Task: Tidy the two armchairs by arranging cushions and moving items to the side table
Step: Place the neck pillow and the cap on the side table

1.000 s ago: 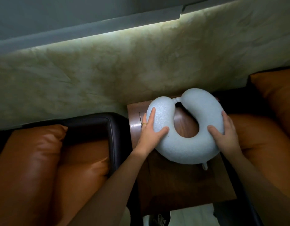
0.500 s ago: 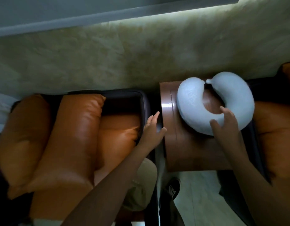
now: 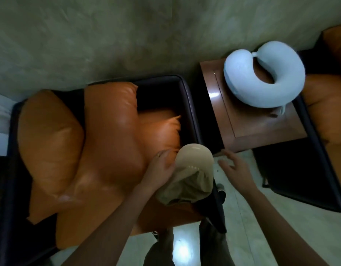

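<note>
Now left hand (image 3: pixel 162 169) holds beige cap (image 3: pixel 190 169) over orange armchair (image 3: pixel 100 150).

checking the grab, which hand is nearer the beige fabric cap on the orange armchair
Left. The left hand is gripping the beige fabric cap at its left edge; the right hand hovers open just to its right, not touching.

The left hand (image 3: pixel 162 169) grips a beige cap (image 3: pixel 188 169) at its brim over the left armchair (image 3: pixel 112 143), whose orange cushions lie askew. The right hand (image 3: pixel 234 167) hovers open just beside the cap. A pale blue neck pillow (image 3: pixel 261 77) rests on the wooden side table (image 3: pixel 248 127).
</note>
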A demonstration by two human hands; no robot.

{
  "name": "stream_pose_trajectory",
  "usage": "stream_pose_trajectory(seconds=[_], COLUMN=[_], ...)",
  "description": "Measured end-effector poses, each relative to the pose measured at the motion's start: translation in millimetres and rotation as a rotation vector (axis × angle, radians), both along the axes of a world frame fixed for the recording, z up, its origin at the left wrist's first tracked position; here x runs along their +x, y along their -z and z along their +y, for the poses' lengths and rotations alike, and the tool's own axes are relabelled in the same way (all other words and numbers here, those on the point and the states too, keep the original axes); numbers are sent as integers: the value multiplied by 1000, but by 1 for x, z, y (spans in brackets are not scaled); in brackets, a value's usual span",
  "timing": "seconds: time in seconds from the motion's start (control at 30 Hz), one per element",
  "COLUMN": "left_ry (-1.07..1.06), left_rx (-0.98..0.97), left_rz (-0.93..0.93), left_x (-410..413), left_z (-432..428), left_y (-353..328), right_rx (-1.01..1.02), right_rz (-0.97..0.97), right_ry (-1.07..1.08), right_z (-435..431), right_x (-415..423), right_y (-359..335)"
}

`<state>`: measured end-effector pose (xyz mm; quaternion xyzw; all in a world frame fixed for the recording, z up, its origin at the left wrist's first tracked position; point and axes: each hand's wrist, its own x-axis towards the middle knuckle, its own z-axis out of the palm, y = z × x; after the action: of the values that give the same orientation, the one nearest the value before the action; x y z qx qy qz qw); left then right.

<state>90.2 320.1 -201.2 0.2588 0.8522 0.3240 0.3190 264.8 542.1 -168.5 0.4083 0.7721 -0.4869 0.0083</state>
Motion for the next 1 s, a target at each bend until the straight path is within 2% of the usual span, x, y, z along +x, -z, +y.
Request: stream_pose_trajectory(seconds=[0.17,0.3,0.5,0.63,0.8,1.0], left_ry=[53,-44,-67,-116,-86,-69], left_rx=[113,133,151,117,100,106], left_rz=[26,-69,-174,-203,-112,-15], left_x=[21,41,70,78,73,68], left_z=[-27,-36,-57,-64,-52,-28], left_y=[-7,-2,7,4,-13,-37], right_rx=[-101,48,172,192,278,364], right_rz=[-51,-90,-24,-57,-135,19], right_ry=[-151,-217,-104,-41,-119,-110], right_z=[-69,-82,-79,-71,-54,-36], right_x=[16,19,17,21,26,42], right_y=[34,62,86,82,63,17])
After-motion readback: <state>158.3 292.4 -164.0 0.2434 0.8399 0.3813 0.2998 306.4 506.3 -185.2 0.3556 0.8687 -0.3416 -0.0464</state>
